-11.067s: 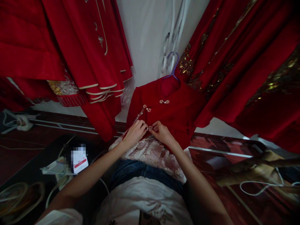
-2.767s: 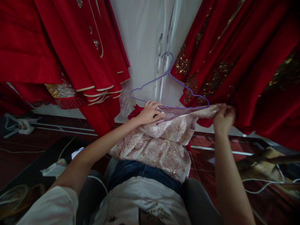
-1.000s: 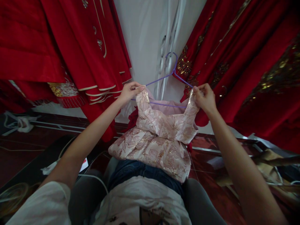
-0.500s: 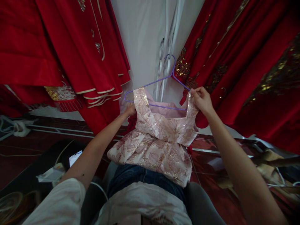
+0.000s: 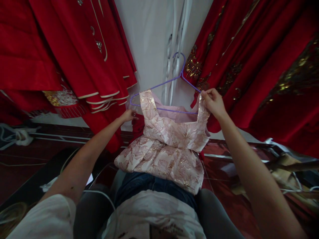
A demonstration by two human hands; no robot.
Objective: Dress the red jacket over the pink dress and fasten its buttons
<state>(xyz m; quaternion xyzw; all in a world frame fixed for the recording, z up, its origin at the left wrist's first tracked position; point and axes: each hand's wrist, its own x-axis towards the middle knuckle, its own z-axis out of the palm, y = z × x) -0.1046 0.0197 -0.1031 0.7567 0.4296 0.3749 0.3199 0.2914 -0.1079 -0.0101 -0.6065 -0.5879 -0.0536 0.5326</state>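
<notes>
A pink and gold brocade dress (image 5: 174,136) with wide shoulder straps hangs on a purple hanger (image 5: 165,82), its skirt spread over my lap. The hanger's hook overlaps a white metal rail (image 5: 177,43); whether it is hooked there I cannot tell. My right hand (image 5: 213,102) pinches the right strap of the dress at the hanger's arm. Off to the left of the other strap, my left hand (image 5: 129,115) is apart from the dress, fingers loosely bent and holding nothing visible.
Red garments with pale piping (image 5: 99,66) hang at the left. More red cloth with gold sequins (image 5: 249,66) hangs at the right. A white cable (image 5: 104,196) crosses my left leg. Brown paper-like material (image 5: 284,172) lies on the floor at the right.
My left hand has let go of the dress beside the left strap and moved away to the left. My right hand keeps its pinch on the right strap.
</notes>
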